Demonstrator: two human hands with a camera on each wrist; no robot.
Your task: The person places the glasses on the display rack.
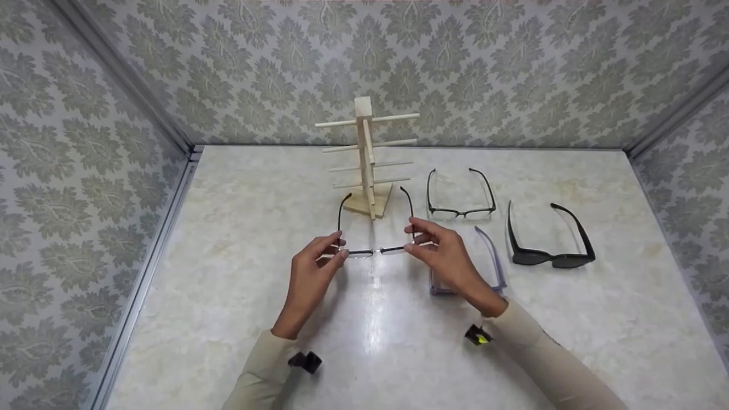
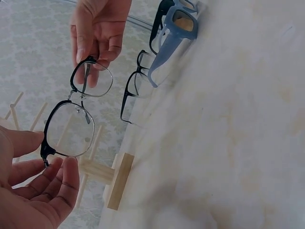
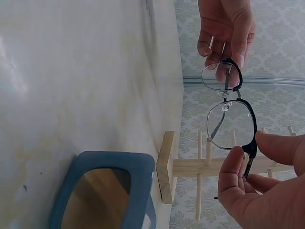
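A pair of black half-rim eyeglasses [image 1: 393, 249] is held up between both hands, temples unfolded and pointing away toward the stand. My left hand [image 1: 315, 267] pinches the left hinge corner of the frame between thumb and fingers. At the opposite corner, my right hand [image 1: 447, 253] pinches the frame the same way. Both wrist views show the clear lenses [image 2: 71, 129] with thin metal lower rims. Just beyond the glasses stands a wooden display rack [image 1: 364, 154] with several pairs of side pegs. Below my right forearm lie blue-framed sunglasses [image 1: 497, 262], partly hidden by that hand.
Black-rimmed eyeglasses [image 1: 462, 214] lie unfolded right of the rack. Farther right are thick black sunglasses [image 1: 552, 259], temples open. The marbled table [image 1: 228, 228] meets patterned walls [image 1: 256, 74] at the back and both sides.
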